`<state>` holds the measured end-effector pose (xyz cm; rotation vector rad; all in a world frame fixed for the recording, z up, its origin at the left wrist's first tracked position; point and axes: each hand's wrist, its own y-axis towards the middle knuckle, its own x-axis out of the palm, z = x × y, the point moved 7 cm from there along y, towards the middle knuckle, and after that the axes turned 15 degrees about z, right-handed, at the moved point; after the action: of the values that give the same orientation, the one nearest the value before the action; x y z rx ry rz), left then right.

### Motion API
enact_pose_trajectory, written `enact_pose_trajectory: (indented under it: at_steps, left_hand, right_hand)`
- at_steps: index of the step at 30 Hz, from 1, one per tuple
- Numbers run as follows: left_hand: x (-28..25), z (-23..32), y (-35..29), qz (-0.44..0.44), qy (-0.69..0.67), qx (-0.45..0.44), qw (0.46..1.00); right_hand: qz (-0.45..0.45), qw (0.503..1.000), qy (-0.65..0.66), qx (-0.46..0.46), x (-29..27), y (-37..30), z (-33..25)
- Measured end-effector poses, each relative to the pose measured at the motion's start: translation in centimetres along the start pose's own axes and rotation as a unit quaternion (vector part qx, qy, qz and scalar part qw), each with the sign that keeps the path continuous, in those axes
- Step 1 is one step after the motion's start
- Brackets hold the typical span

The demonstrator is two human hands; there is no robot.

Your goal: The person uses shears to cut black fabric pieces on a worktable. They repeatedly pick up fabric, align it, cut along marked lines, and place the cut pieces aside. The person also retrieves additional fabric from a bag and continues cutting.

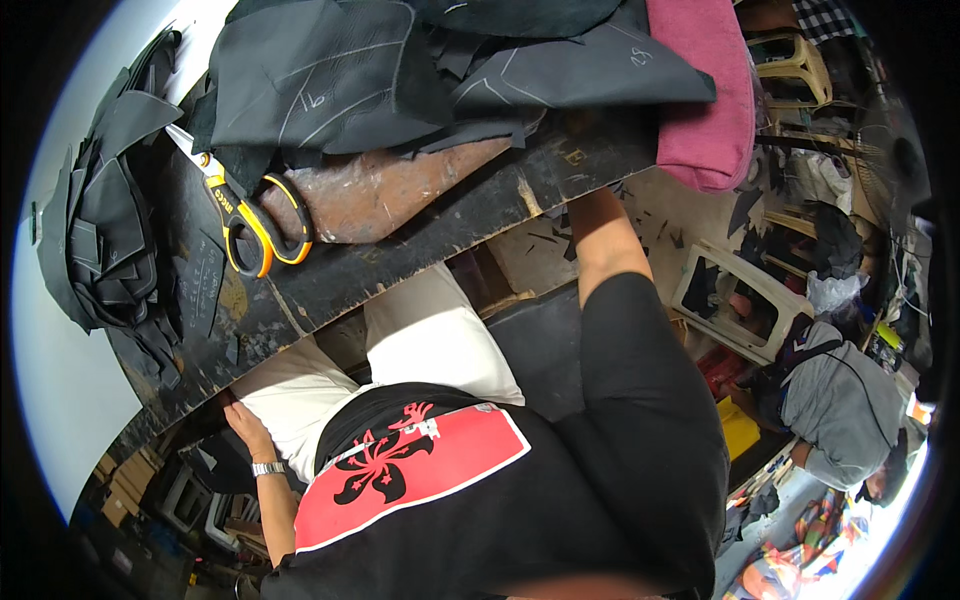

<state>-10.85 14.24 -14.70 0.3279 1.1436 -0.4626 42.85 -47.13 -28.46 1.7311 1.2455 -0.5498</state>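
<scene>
My left hand (245,424), with a silver watch on its wrist, lies beside my thigh in white shorts (440,340). Its fingers look stretched toward the table's underside, partly hidden at the edge. My right forearm (607,240) reaches under the dark worktable (400,255), and the hand itself is out of sight. On the table lie large scissors (231,208) with black and yellow handles, untouched, blades pointing up left. Beyond them are sheets of black leather (330,85) marked with pale chalk lines, partly over a rusty brown plate (395,195).
Cut black leather pieces (110,235) are heaped at the table's left. A pink fabric roll (704,110) sits at its right end. Dark scraps litter the floor (545,245). Right of me are an overturned plastic stool (740,300) and a bent-over person in grey (845,400).
</scene>
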Motion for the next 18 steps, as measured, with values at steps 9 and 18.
enact_pose_trajectory:
  at_steps: [9, 18]
  left_hand:
    - [0.5, -0.3, 0.1, 0.061, -0.074, 0.014, 0.995]
    - [0.7, -1.2, 0.1, 0.067, -0.056, 0.000, 0.996]
  right_hand:
    - [-0.200, 0.973, 0.017, -0.111, 0.5, -11.9, -6.1]
    - [-0.236, 0.959, -0.045, -0.149, 3.6, -11.1, -7.2]
